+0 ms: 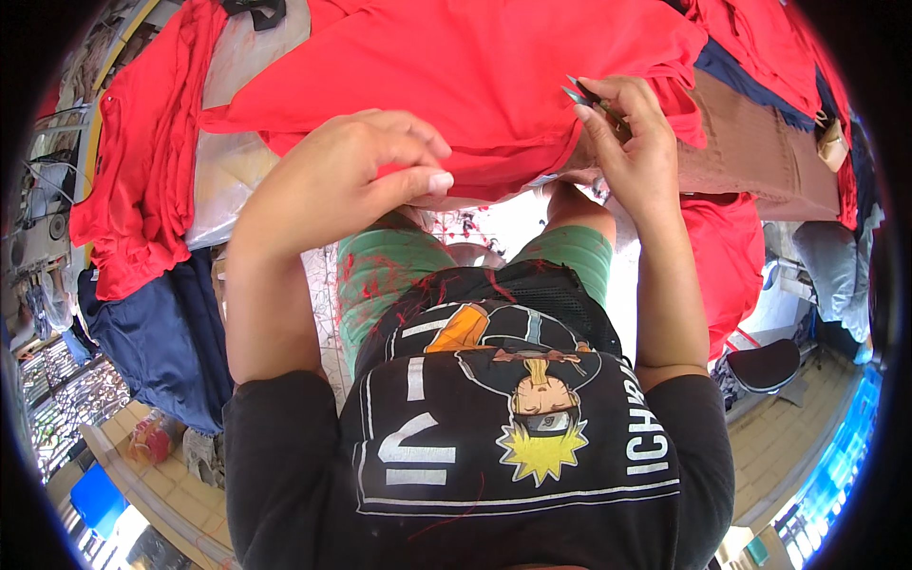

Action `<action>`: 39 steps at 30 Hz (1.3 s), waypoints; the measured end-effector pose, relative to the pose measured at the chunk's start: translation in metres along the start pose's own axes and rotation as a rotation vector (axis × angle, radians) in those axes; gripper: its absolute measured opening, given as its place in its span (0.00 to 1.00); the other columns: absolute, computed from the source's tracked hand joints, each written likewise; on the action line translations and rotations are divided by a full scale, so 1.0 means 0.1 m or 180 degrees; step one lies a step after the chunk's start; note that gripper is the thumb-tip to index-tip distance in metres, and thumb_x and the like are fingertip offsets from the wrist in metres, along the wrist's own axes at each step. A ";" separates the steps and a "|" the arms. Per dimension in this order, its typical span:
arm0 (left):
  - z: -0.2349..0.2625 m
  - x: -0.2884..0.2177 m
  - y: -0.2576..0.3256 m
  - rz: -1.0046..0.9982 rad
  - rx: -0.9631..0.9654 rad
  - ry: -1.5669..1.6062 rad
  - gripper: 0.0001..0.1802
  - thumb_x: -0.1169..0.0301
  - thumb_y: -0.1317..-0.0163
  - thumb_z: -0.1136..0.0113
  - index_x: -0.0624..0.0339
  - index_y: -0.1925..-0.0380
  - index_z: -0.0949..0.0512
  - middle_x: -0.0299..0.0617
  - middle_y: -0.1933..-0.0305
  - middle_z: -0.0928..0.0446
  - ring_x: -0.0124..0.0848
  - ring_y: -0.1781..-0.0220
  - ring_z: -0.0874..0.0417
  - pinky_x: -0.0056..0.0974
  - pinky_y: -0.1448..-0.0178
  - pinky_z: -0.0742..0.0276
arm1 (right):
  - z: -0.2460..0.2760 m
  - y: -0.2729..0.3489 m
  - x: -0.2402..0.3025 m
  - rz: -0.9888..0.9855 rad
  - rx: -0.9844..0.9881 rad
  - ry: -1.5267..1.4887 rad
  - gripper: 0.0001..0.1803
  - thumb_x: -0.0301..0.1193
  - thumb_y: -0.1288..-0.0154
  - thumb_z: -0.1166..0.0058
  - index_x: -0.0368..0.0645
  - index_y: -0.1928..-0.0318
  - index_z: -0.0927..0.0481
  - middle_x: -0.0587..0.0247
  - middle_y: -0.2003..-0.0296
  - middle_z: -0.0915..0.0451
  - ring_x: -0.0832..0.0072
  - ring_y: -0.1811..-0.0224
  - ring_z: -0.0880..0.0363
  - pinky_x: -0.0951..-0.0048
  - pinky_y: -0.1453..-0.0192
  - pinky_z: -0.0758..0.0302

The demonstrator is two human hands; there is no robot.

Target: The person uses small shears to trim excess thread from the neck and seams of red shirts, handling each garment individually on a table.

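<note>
A red cloth garment [456, 71] lies spread over the work surface in front of me and hangs down at its near edge. My left hand [375, 166] hovers at its near left part, fingers curved and thumb apart from them, with nothing visible between. In my right hand [632, 138], at the garment's right side, is a pair of thread snips [586, 96]. The blades point up and to the left, and the fingers hide most of the handle.
More red garments [152, 152] and a dark blue one [157, 332] hang at the left. A brown cardboard box [750, 147] stands at the right, with red and navy cloth on top. Red thread scraps cling to my green shorts [389, 275]. A dark stool seat [765, 366] is at the right.
</note>
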State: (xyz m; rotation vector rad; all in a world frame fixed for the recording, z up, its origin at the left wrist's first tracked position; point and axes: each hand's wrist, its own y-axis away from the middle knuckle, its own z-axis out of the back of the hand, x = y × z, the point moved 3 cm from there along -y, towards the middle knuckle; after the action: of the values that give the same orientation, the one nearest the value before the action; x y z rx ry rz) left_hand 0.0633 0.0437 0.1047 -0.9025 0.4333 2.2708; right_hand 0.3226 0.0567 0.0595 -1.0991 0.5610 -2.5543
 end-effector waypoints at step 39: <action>-0.47 -0.06 -0.50 -0.0048 -0.0701 0.3079 0.19 0.84 0.37 0.54 0.70 0.45 0.27 0.39 0.50 0.21 0.23 0.50 0.21 0.31 0.42 0.26 | 0.12 -0.49 0.24 0.0384 0.0012 -0.0620 0.09 0.28 0.38 0.39 0.37 0.61 0.22 0.54 0.69 0.21 0.63 0.67 0.21 0.70 0.61 0.25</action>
State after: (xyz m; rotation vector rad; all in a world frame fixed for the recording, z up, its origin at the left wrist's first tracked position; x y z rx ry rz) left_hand 0.1237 0.0539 0.0726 -2.0923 0.5703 1.7444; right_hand 0.3096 0.0867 0.1047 -1.2551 0.5543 -2.3132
